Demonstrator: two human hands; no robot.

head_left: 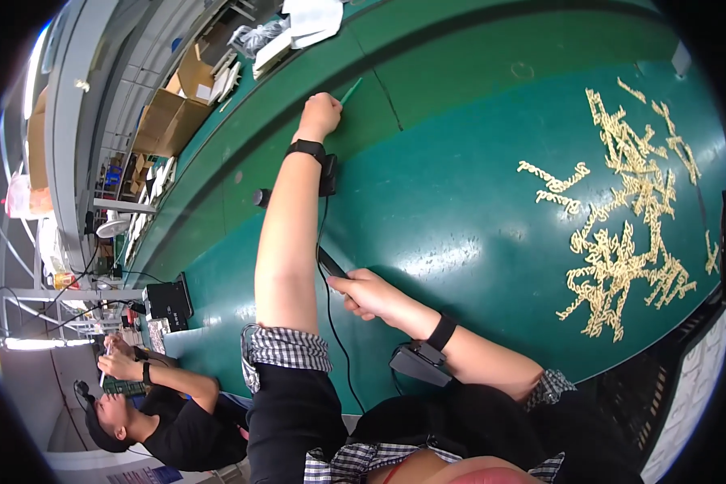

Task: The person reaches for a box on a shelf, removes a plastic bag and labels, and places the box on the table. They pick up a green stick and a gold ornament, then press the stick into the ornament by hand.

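Note:
My left hand [320,113] is stretched far out over the green table, its fingers closed round a slim green stick [352,90] that points up and to the right. Closer to me, my right hand [365,292] grips the end of a dark, flat bar [331,261]; what kind of thing it is, I cannot make out. A thin black cable [331,327] runs past this bar and down toward my body. On both wrists are black bands with dark boxes, one box [328,175] beside the left wrist and another [419,364] by the right.
Pale yellow script-shaped pieces [621,262] lie in a loose heap at the right of the table [452,194]. At the left, a co-worker [185,423] holds something thin near a black box [168,304]. Cardboard boxes [169,121] stand on shelving beyond the far edge.

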